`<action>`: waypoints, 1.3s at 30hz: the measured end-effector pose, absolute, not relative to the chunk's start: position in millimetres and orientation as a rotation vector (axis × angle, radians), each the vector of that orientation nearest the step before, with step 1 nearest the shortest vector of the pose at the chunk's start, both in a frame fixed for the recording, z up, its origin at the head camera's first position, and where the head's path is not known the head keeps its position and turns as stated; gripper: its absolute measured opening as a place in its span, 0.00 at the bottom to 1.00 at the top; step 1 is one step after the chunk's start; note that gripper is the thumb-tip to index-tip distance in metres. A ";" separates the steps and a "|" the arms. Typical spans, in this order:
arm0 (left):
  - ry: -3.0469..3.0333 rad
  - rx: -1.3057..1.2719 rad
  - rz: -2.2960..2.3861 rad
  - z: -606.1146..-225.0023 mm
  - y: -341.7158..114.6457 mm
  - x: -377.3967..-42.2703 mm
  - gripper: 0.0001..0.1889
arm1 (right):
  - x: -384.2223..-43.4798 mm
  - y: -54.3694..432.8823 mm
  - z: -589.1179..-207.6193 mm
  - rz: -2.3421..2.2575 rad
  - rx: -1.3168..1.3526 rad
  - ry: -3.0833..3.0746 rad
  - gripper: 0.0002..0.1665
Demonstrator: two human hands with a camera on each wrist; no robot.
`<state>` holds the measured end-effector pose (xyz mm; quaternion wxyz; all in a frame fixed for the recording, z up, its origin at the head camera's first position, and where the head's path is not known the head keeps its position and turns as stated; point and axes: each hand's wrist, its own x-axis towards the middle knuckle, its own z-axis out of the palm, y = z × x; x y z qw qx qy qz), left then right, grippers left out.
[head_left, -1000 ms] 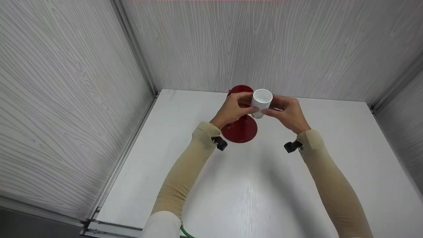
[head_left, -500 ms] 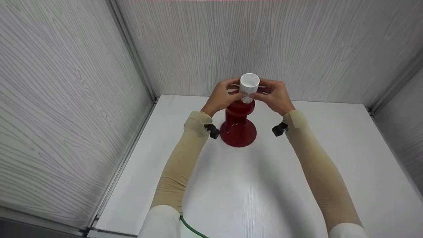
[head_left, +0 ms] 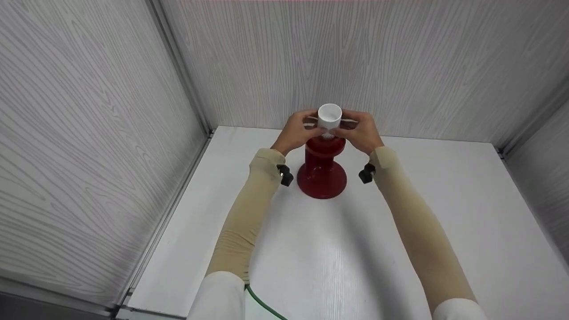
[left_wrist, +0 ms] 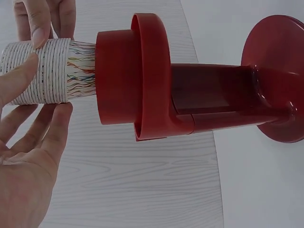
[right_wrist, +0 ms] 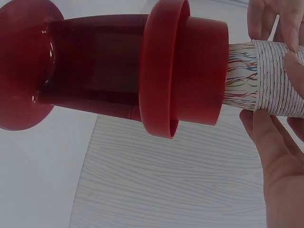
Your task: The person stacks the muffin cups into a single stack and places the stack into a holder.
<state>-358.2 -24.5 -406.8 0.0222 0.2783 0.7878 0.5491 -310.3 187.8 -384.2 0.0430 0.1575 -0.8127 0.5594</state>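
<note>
A stack of nested white paper cups (head_left: 330, 116), rims up, stands upright above the red cup dispenser (head_left: 321, 171). My left hand (head_left: 294, 134) and right hand (head_left: 362, 133) hold it from opposite sides, fingers behind and thumbs in front. Ribbed cup rims (left_wrist: 52, 71) and a colourful line pattern on the lowest cup show in the left wrist view. That cup's bottom end is hidden at the dispenser's red collar (left_wrist: 118, 76); it appears to be just inside the collar. In the right wrist view, fingers (right_wrist: 273, 142) press against the stack.
The dispenser's round foot (head_left: 322, 191) rests on the white tabletop (head_left: 302, 253), near the grey wood-grain back wall (head_left: 355, 53). A similar panel (head_left: 89, 133) rises at left. A green cable (head_left: 264, 304) runs by the left sleeve.
Both hands have carried the cup stack left and up from beside the dispenser to above it, then lowered it slightly onto the collar. The dispenser stays put.
</note>
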 end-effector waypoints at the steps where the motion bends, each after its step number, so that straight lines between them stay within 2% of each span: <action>1: 2.445 0.858 1.695 -408.5 -24.5 -358.1 0.28 | -309.6 186.8 -385.1 1.705 0.482 -2.491 0.33; 19: 2.482 0.814 1.619 -425.2 -25.0 -354.6 0.27 | -316.0 186.5 -412.1 1.583 0.468 -2.562 0.32; 39: 2.613 0.833 1.418 -429.2 -30.4 -346.1 0.23 | -312.8 183.0 -414.1 1.367 0.505 -2.710 0.29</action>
